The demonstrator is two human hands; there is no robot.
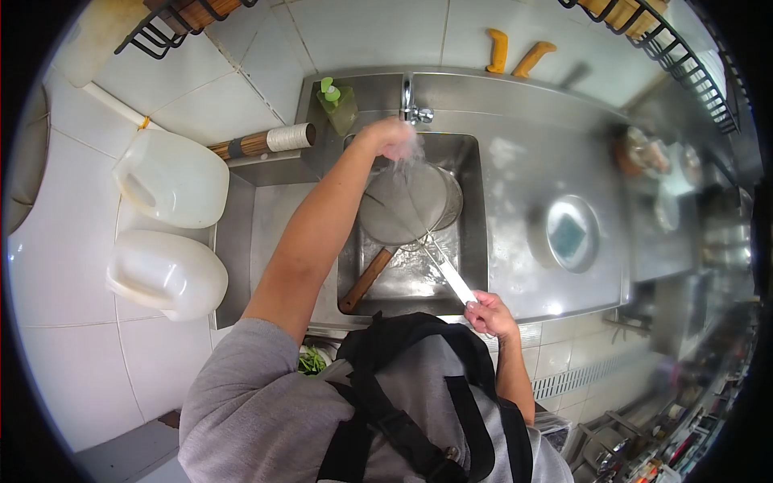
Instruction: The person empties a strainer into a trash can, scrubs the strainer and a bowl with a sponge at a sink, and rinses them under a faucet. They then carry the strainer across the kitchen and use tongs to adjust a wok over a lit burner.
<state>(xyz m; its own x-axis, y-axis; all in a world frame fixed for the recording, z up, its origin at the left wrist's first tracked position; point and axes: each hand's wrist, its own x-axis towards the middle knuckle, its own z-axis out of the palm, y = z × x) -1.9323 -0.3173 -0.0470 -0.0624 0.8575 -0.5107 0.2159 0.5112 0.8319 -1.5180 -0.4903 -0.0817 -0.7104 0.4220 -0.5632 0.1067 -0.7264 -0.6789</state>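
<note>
My left hand point(392, 138) is under the running tap point(409, 109), smeared by splashing water; its fingers cannot be made out. Closed round the white handle of a round mesh strainer point(456, 282) is my right hand point(488, 314), at the sink's front right edge. The strainer's mesh lies over a round metal pot point(452, 197) in the steel sink point(481, 241). A wooden handle point(369, 280) slants down from the pot toward the sink's front left corner. Water lies on the sink floor.
Left of the sink stand two white plastic jugs point(181, 179) and a bundle of sticks point(262, 142). A green soap bottle point(340, 109) is behind. On the right counter sits a round dish with a greenish pad point(568, 235). Two yellow-handled tools point(498, 52) hang at the wall.
</note>
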